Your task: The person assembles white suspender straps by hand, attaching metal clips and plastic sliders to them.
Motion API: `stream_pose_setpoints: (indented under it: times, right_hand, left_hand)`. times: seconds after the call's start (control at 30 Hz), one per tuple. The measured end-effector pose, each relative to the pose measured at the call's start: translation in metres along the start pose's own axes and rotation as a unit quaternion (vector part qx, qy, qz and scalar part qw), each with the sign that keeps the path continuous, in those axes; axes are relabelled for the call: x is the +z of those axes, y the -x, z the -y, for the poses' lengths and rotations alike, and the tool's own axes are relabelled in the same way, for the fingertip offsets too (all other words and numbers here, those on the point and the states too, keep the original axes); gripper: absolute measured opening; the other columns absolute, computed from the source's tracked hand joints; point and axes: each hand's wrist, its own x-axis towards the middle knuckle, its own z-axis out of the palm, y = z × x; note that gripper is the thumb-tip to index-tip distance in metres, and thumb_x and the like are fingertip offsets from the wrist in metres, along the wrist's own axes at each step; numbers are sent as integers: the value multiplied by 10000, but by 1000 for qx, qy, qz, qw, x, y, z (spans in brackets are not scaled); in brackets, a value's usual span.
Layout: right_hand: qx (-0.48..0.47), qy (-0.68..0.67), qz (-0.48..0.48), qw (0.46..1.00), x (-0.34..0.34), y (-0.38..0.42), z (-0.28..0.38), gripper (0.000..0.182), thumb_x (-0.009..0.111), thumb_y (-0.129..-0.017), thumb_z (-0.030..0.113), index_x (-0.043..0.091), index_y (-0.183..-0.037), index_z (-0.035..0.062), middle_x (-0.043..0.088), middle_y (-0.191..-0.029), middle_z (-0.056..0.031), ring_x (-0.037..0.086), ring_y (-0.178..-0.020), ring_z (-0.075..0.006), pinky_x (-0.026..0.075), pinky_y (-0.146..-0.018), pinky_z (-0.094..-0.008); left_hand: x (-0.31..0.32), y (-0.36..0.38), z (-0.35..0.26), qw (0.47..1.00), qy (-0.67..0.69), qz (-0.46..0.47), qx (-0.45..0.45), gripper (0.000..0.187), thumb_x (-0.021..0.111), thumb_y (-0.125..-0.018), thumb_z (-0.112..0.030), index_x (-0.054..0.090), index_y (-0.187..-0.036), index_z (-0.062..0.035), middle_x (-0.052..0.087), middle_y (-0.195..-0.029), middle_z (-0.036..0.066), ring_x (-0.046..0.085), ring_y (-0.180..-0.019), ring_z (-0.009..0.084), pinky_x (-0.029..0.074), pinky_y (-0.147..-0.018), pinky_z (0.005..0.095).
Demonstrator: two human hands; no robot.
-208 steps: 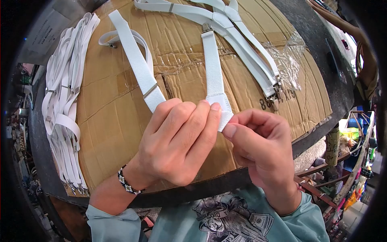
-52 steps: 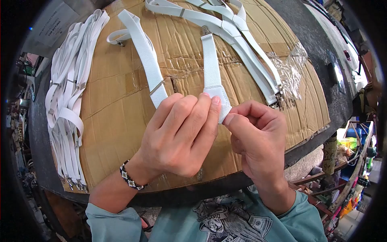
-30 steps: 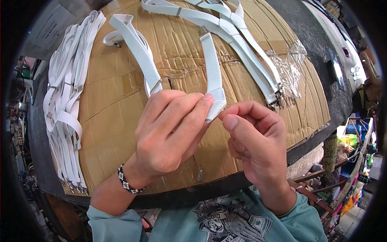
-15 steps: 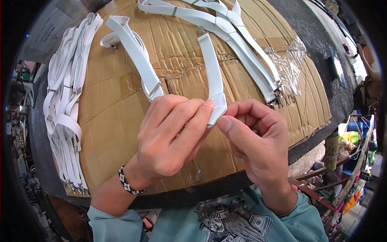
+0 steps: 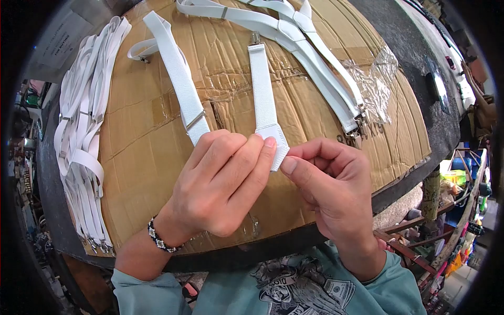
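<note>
A pair of white elastic suspenders (image 5: pixel 264 84) lies partly on the cardboard, its patch end raised between my hands. My left hand (image 5: pixel 218 181) is closed on the white patch where the straps meet, thumb and fingers pressing it. The thumb and forefinger of my right hand (image 5: pixel 333 184) pinch the patch's right edge. From the patch a short strap runs up to a metal clip (image 5: pixel 255 38). Another strap (image 5: pixel 176 73) with a metal slider (image 5: pixel 195 119) passes under my left hand.
A bundle of white suspenders (image 5: pixel 86 121) lies along the left side, clips toward me. More white suspenders (image 5: pixel 315 68) stretch across the upper right, beside crumpled clear plastic (image 5: pixel 375 89). Flattened cardboard (image 5: pixel 142 184) covers the dark table (image 5: pixel 68 220). A phone-like dark object (image 5: pixel 437 86) lies at right.
Both hands have shifted slightly with the patch. The short strap has swung left and straightened, and more of the patch's face now shows.
</note>
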Motion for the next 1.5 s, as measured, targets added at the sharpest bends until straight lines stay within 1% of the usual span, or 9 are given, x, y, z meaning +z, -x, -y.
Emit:
stream_pose_setpoints:
  times: [0.13,0.4,0.5,0.6,0.8,1.1,1.23,1.4,1.5]
  right_hand:
    - [9,6,-20,1000,1,-2,-3,123,705,-923,70,703,-915,-53,657,-719,30,517,-618,19,354,-527,-165]
    - [21,35,-34,999,-1,-6,-4,119,713,-875,75,682,-838,-33,624,-679,43,484,-582,20,338,-496,-176]
    - [5,32,-47,998,3,-7,-6,77,694,-868,5,642,-822,-27,570,-584,20,444,-434,-20,295,-395,-208]
    - [16,27,-37,999,0,-6,-5,122,717,-869,71,667,-806,-21,606,-657,46,473,-558,19,320,-477,-177]
    - [43,-53,-23,997,3,-8,-3,64,664,-894,26,616,-867,-8,496,-601,45,367,-433,-14,282,-393,-210]
    - [40,-98,33,994,6,-4,-2,57,654,-922,44,632,-915,-8,476,-597,66,336,-444,-1,236,-398,-207]
    - [45,-119,28,992,6,-5,-1,96,659,-944,84,662,-924,-10,496,-600,69,356,-463,-2,249,-423,-205]
    - [54,-116,62,990,-1,1,-3,114,649,-976,115,682,-989,6,563,-679,79,429,-554,12,291,-493,-183]
    - [-3,-46,-16,999,2,0,-4,132,585,-967,98,612,-1034,-12,564,-744,-11,439,-549,-46,318,-493,-206]
  left_hand:
    - [1,-2,0,999,-34,12,25,416,673,-592,-44,695,-968,134,656,-974,190,627,-848,278,543,-722,387]
    - [7,-2,-2,996,-76,4,40,342,686,-664,-54,698,-952,130,657,-954,185,622,-838,266,541,-756,382]
    - [8,-2,-5,997,-71,-2,30,392,701,-619,-30,711,-976,129,678,-975,191,629,-827,280,534,-708,385]
    - [7,-3,-5,996,-84,-3,42,369,687,-637,-44,702,-960,132,667,-961,191,628,-835,274,537,-729,384]
    - [7,-2,-3,997,-66,-22,30,372,673,-639,-55,694,-958,135,654,-962,197,628,-845,280,539,-727,386]
    - [6,-3,2,997,-1,-71,-26,405,715,-598,2,701,-986,119,661,-935,164,623,-801,277,512,-639,367]
    - [2,-3,-2,991,56,-75,-98,344,814,-717,68,717,-1047,74,707,-972,154,643,-801,288,516,-663,358]
    - [3,-3,0,983,103,-84,-124,275,825,-753,55,716,-1006,64,721,-926,154,654,-768,280,520,-665,349]
    - [3,-4,1,978,129,-84,-140,249,827,-765,35,717,-987,63,722,-899,152,657,-760,280,522,-667,349]
